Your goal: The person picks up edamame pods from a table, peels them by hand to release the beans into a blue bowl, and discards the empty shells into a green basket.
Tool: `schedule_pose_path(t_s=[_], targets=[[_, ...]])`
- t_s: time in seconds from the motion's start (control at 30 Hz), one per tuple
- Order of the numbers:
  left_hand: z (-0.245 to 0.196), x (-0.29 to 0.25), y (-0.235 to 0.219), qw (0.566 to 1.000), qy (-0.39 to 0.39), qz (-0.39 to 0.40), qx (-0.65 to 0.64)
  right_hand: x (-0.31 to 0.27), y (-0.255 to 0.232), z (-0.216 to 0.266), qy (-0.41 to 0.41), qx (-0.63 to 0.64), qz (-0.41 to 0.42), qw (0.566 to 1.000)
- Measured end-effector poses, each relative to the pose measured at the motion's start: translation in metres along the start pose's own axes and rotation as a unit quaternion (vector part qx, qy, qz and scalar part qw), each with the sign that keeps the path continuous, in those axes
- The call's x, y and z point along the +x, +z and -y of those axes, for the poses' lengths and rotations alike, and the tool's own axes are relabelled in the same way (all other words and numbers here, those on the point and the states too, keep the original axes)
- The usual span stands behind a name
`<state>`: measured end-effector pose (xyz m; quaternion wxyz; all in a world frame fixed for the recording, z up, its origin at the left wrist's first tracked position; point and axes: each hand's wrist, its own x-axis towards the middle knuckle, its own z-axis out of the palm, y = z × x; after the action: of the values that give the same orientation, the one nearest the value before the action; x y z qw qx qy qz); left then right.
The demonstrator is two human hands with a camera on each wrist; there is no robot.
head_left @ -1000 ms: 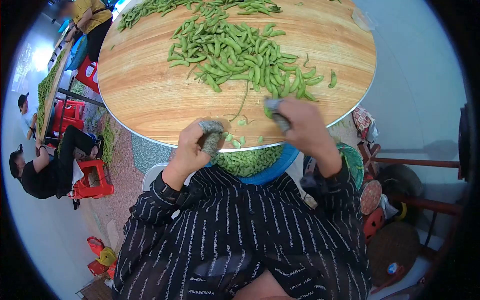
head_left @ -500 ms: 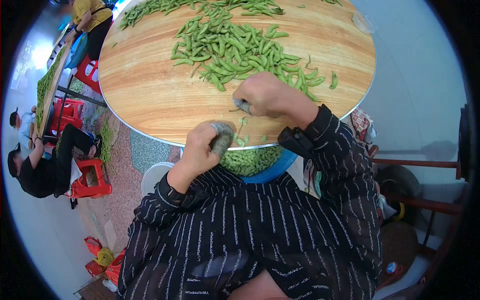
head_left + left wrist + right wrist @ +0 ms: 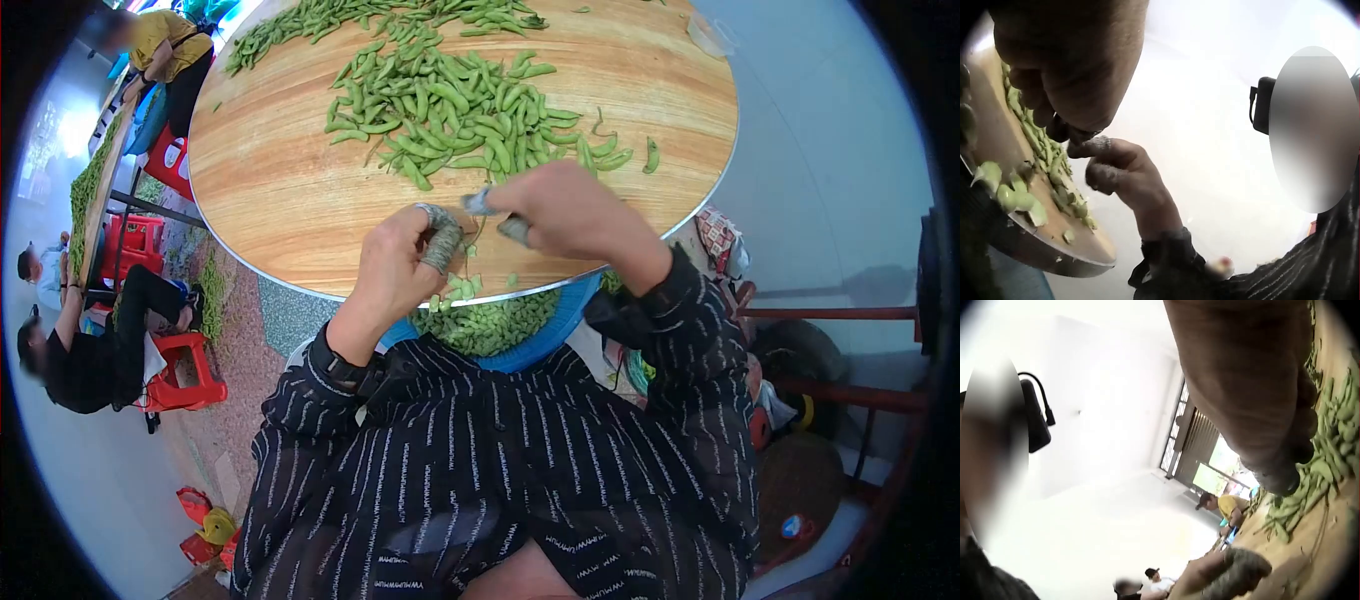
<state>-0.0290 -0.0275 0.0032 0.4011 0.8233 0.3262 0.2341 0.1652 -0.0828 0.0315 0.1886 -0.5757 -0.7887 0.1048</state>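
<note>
Over the near part of the round table (image 3: 280, 205), both hands are close together. My left hand (image 3: 390, 265) has its thumb and forefinger, wrapped in grey tape, bent toward each other; I cannot tell whether a pod is between them. My right hand (image 3: 570, 210), also with taped fingertips, reaches in from the right, forefinger tip near the left fingers. Its thumb and forefinger (image 3: 1091, 147) stand apart with nothing showing between them. Shelled green beans (image 3: 459, 289) lie at the table's rim beneath the left hand. A heap of green soybean pods (image 3: 450, 110) lies beyond the hands.
Below the rim, a blue basin (image 3: 565, 315) holds many shelled beans (image 3: 490, 325). More pods (image 3: 300, 22) lie at the far edge, near a clear plastic container (image 3: 710, 36). A thin stem (image 3: 478, 232) lies by the hands. Leftward, people sit on red stools (image 3: 185, 375) along another table.
My right hand moved from the pods and rim toward the left hand, its forefinger now stretched out. My left hand rose slightly. More shelled beans lie at the rim under it.
</note>
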Motion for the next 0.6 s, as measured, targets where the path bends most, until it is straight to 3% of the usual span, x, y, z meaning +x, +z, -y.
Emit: schedule_pose_path(t_s=[0.07, 0.2, 0.33, 0.37, 0.4, 0.43, 0.5, 0.53, 0.57, 0.6], targets=[[0.002, 0.000, -0.003, 0.999, -0.014, -0.023, -0.031, 0.005, 0.016, 0.003, -0.019, -0.046, 0.057, 0.997], [0.012, 0.001, -0.007, 0.998, 0.043, -0.041, 0.036, 0.022, 0.039, -0.008, -0.114, -0.077, 0.003, 0.990], [0.008, 0.000, -0.012, 0.998, 0.040, -0.045, 0.000, 0.032, 0.016, -0.015, -0.080, -0.051, 0.060, 0.994], [0.007, 0.001, -0.012, 0.998, 0.043, -0.043, -0.003, 0.033, 0.011, -0.023, -0.084, 0.104, -0.024, 0.991], [0.005, 0.003, -0.012, 0.998, 0.045, -0.041, -0.004, 0.033, 0.005, -0.029, -0.085, 0.256, -0.108, 0.957], [0.001, 0.007, -0.012, 0.997, 0.074, -0.009, 0.013, 0.032, 0.000, -0.032, -0.082, 0.255, -0.110, 0.957], [-0.006, 0.016, -0.007, 0.994, 0.107, 0.024, 0.030, 0.029, -0.015, -0.035, 0.029, 0.462, -0.256, 0.849], [-0.011, 0.021, -0.002, 0.984, 0.166, 0.037, 0.060, 0.025, -0.025, -0.039, 0.028, 0.460, -0.258, 0.849], [-0.016, 0.027, 0.003, 0.969, 0.225, 0.048, 0.089, 0.018, -0.037, -0.044, 0.018, 0.509, -0.263, 0.820], [-0.016, 0.033, 0.008, 0.968, 0.229, 0.048, 0.090, 0.011, -0.048, -0.050, 0.009, 0.556, -0.266, 0.787]])
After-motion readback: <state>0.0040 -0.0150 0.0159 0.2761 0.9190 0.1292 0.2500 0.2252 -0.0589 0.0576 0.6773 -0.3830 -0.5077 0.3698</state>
